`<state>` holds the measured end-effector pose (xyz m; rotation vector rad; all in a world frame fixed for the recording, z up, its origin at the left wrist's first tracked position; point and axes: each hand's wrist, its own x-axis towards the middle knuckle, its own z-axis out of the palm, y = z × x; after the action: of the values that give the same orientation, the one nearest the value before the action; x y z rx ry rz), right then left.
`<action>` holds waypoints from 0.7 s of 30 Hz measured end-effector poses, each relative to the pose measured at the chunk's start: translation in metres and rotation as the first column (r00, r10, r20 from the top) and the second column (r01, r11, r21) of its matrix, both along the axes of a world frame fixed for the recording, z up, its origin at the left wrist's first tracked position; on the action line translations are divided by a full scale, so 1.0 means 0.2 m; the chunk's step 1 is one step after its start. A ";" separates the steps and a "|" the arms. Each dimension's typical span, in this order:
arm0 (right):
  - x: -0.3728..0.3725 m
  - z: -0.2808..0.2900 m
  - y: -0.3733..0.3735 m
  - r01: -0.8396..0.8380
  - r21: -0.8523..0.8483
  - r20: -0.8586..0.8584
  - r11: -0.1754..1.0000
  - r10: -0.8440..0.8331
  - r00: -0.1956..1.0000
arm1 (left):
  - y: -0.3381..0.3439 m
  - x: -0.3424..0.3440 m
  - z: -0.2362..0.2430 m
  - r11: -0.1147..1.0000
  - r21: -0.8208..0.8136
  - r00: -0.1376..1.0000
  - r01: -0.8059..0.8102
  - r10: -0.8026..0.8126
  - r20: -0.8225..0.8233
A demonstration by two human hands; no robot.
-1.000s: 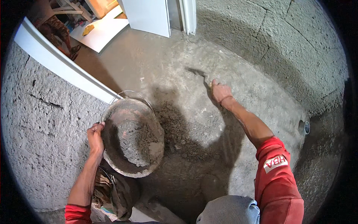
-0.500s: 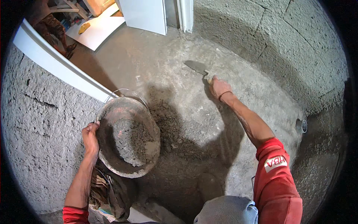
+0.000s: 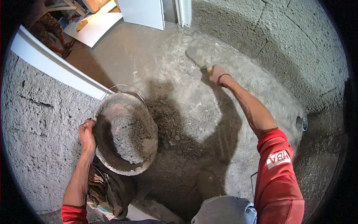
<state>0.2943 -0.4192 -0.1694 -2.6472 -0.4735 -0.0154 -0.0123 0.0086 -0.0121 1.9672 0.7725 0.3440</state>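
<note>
My left hand (image 3: 87,133) grips the left rim of a round mortar bucket (image 3: 147,161), which is tilted so its mouth faces me. Grey, crumbly mortar (image 3: 130,140) lies inside it, and its wire handle rests up at the far rim. Out over the floor, my right hand (image 3: 218,75) is closed round the pale handle of a trowel (image 3: 199,56). The trowel's blade is smeared by motion and points away to the far left, low over the concrete; whether it touches the floor I cannot tell.
Loose mortar (image 3: 169,123) is strewn on the floor right of the bucket. Rough plastered walls (image 3: 37,123) rise on both sides. A white door frame (image 3: 59,67) and a white panel (image 3: 143,13) stand at the far left, where a person's legs (image 3: 48,28) show. A short pipe (image 3: 304,124) sticks up at right.
The trowel blade has turned from dark and sharp to pale and blurred, and my right hand has shifted slightly. My left hand still holds the bucket; the whole view has moved a little.
</note>
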 end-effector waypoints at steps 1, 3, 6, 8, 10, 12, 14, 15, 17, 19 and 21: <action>-0.05 0.18 0.11 0.013 -0.142 -0.632 0.990 -0.101 0.768 | 0.02 -0.02 -0.01 0.999 0.033 1.000 -0.020 0.020 0.007; -0.03 0.22 0.12 -0.001 -0.110 -0.699 0.994 -0.076 0.711 | 0.00 -0.02 0.00 0.997 0.074 0.999 -0.029 0.030 -0.012; -0.02 0.27 0.12 0.028 -0.119 -0.689 0.992 -0.103 0.717 | 0.01 -0.01 0.01 0.999 0.049 1.000 -0.018 0.018 -0.002; -0.10 0.25 0.13 0.018 -0.003 -0.678 1.000 -0.015 0.735 | 0.02 -0.02 -0.01 0.998 0.049 0.999 0.035 -0.036 0.035; -0.11 0.25 0.12 0.018 0.063 -0.666 0.998 0.028 0.745 | 0.07 -0.03 -0.06 0.998 0.070 0.999 -0.005 0.003 0.038; -0.06 0.24 0.05 0.044 -0.056 -0.696 0.997 -0.071 0.714 | 0.06 -0.01 -0.06 0.998 0.065 0.999 -0.024 0.022 0.033; -0.08 0.23 0.02 -0.041 -0.097 -0.567 0.994 -0.022 0.823 | -0.01 -0.01 0.01 0.996 0.070 0.999 -0.054 0.054 0.004; -0.12 0.23 0.03 0.027 -0.019 -0.605 0.999 -0.033 0.795 | -0.02 -0.02 0.02 0.996 0.070 0.998 -0.058 0.057 0.005; -0.17 0.21 0.07 0.037 -0.078 -0.581 0.996 -0.075 0.811 | -0.03 -0.02 0.03 0.997 0.060 0.999 -0.051 0.050 0.021; -0.09 0.21 0.02 0.070 -0.037 -0.656 0.997 -0.077 0.751 | -0.02 -0.03 0.02 0.996 0.072 0.998 -0.060 0.059 0.020; 0.02 0.18 -0.05 0.106 -0.001 -0.728 0.994 -0.073 0.682 | -0.01 -0.03 0.02 0.994 0.085 0.998 -0.070 0.069 0.015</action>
<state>0.2987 -0.4284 -0.1330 -2.3587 -0.0572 0.9598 -0.0176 0.0056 -0.0072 2.0191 0.8316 0.4363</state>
